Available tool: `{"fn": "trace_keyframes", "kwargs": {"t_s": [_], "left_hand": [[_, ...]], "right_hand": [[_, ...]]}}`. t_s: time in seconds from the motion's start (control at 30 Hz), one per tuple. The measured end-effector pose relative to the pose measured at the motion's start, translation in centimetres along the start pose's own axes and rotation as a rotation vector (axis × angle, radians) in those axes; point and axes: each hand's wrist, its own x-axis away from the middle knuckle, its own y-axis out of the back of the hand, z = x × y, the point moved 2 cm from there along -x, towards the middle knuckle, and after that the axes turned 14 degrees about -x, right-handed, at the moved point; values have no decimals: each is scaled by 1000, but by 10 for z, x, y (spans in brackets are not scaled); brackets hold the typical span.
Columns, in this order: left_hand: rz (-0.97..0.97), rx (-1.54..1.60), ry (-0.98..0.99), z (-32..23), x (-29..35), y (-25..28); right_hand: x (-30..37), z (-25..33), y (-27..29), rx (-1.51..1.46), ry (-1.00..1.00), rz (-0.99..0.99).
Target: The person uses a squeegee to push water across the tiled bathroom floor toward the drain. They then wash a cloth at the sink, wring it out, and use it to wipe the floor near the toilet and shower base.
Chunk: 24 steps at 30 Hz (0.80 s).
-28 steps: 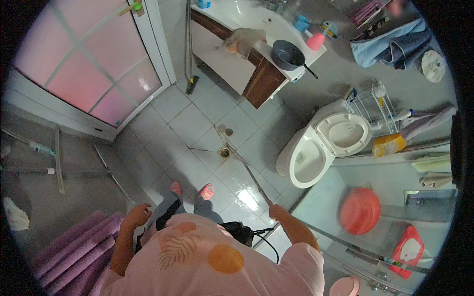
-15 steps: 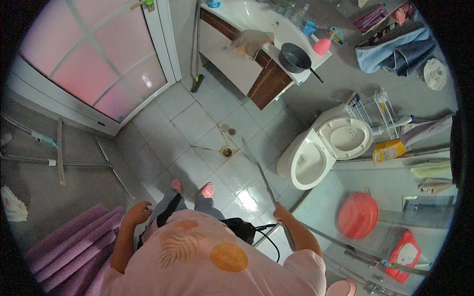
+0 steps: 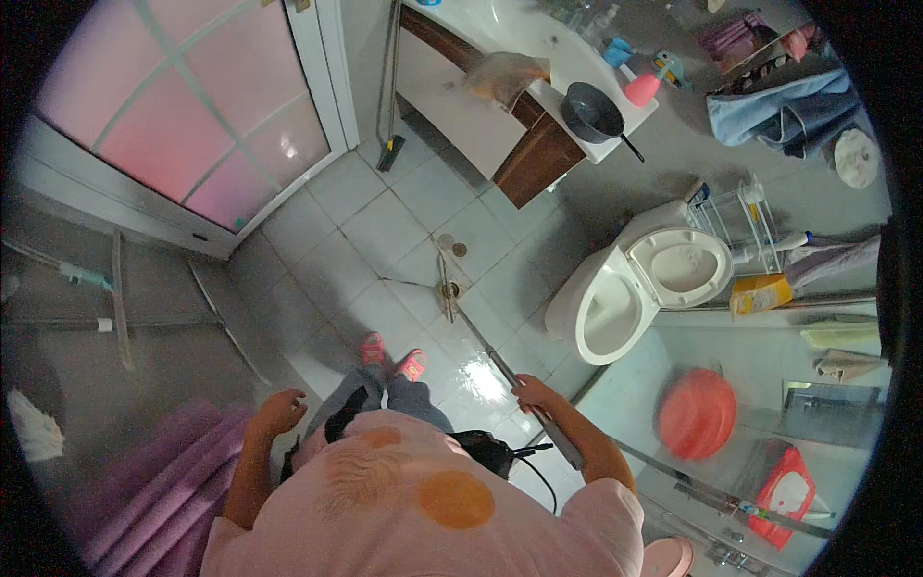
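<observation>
My right hand (image 3: 538, 393) is closed around the grey pole of a long-handled floor squeegee (image 3: 494, 356). Its narrow head lies on the wet tiles across the floor drain (image 3: 456, 288), partly covering it. The pole slants from there past my right hip. At my left side, my left hand (image 3: 282, 412) hangs with loosely bent fingers and holds nothing. Two pink shoes (image 3: 412, 364) on my feet stand on the tiles short of the drain.
A toilet (image 3: 611, 313) with its lid up stands to the right. Ahead, a pan (image 3: 592, 112) sits on the washbasin counter (image 3: 514, 38). A broom (image 3: 390, 152) leans by the door (image 3: 221, 125). Purple rolls (image 3: 178, 486) lie at lower left, beside glass panels.
The squeegee head has swung left and come nearer, onto the drain. My right hand has moved slightly left and forward with the pole. My left hand has shifted a little right.
</observation>
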Motion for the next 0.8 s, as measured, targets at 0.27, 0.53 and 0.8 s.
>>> {"fn": "trace_keyframes", "kwargs": {"t_s": [0.27,0.53,0.8], "left_hand": [[-82,-84,3,9,-38,-8],[-171,79,150,-45,-22,-38],[-98,382,280,-181,17,-150]], "right_hand": [[-6,79,-44,-192,-8,116],[-138,65,-45,-49,214,370],[-114,17,146,98,354,493]]}}
